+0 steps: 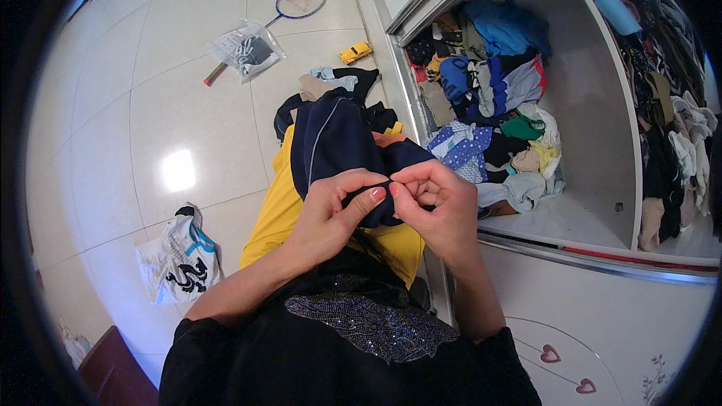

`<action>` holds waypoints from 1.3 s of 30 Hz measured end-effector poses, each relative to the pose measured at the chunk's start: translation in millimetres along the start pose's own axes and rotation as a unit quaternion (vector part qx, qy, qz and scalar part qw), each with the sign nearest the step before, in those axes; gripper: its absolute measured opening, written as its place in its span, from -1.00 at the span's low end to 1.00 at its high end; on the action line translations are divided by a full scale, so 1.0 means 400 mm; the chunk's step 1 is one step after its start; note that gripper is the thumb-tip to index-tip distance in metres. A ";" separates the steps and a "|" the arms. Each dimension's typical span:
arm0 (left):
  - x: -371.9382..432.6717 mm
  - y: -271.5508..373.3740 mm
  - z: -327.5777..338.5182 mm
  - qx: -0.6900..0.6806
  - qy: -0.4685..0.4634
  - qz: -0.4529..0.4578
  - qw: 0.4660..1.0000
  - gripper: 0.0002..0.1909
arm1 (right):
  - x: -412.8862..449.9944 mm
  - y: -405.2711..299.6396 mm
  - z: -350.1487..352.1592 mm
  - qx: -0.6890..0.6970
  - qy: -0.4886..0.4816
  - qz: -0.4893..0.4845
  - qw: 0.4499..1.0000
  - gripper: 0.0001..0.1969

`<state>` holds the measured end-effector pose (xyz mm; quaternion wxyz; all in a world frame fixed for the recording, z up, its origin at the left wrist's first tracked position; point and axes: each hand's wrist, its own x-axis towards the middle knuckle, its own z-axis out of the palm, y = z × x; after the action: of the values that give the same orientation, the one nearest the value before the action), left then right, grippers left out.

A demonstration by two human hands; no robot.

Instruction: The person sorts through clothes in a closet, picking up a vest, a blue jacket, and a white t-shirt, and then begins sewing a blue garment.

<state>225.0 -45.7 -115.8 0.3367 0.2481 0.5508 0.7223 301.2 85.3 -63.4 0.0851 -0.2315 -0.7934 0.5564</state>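
Note:
A dark navy garment [338, 141] with a thin light piping line lies over my lap, above yellow cloth [271, 214]. My left hand [344, 203] pinches its near edge between thumb and fingers. Right beside it, my right hand [431, 197] pinches the same edge, the two thumbs nearly meeting. Part of the edge is hidden behind the fingers. Past the navy garment, a small heap of clothes in beige, light blue and black [361, 82] rests on the floor.
An open wardrobe compartment [598, 152] at the right holds piled clothes [496, 84]. On the tiled floor lie a badminton racket [302, 3], a plastic bag [248, 51] with dark contents, a yellow toy car [356, 53] and a white printed shirt [180, 262]. A dark red panel [118, 369] stands at lower left.

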 end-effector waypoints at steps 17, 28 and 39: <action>-0.006 -0.006 0.002 -0.026 -0.006 -0.007 1.000 -0.82 | 0.002 0.007 -0.010 0.010 -0.043 0.016 0.999 -0.89; -0.002 0.001 0.000 -0.034 -0.005 -0.028 0.999 -0.82 | 0.008 0.009 -0.012 0.018 -0.051 0.014 0.998 -0.90; -0.002 -0.006 -0.001 -0.037 -0.003 -0.030 0.999 -0.82 | 0.007 0.008 -0.013 0.043 -0.053 0.015 0.998 -0.91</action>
<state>225.8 -46.4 -118.3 0.3684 0.2210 0.5300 0.7311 301.6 91.9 -64.9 0.0446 -0.2102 -0.7686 0.6025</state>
